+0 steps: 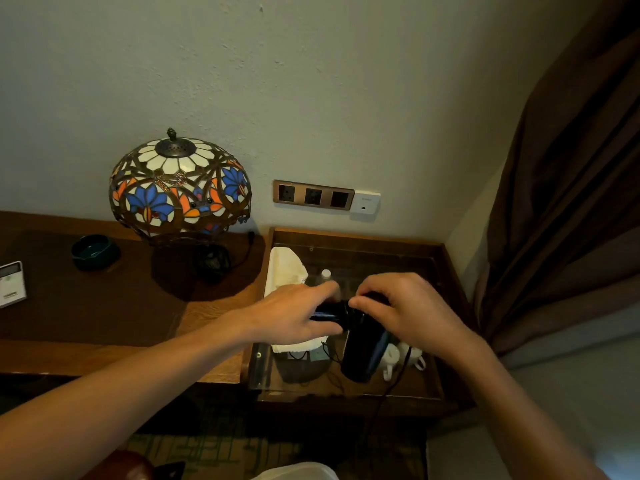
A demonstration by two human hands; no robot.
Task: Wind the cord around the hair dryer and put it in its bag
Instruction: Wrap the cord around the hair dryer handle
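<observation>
A black hair dryer (363, 344) is held above the glass-topped side table (440, 386), its barrel pointing down toward me. My left hand (294, 313) grips the handle end on the left. My right hand (405, 313) pinches the top of the dryer where handle and barrel meet. The dark cord (394, 379) hangs down from the dryer over the table's front edge toward the floor. A white cloth bag (285, 268) lies on the glass under my left hand, partly hidden.
A stained-glass lamp (180, 188) stands on the wooden desk (86, 306) at left, with a dark ashtray (95, 251) and a white remote (12, 282). Wall sockets (313, 195) sit above the side table. White cups (403, 355) and a bottle (325, 274) show under the glass. A brown curtain (568, 202) hangs at right.
</observation>
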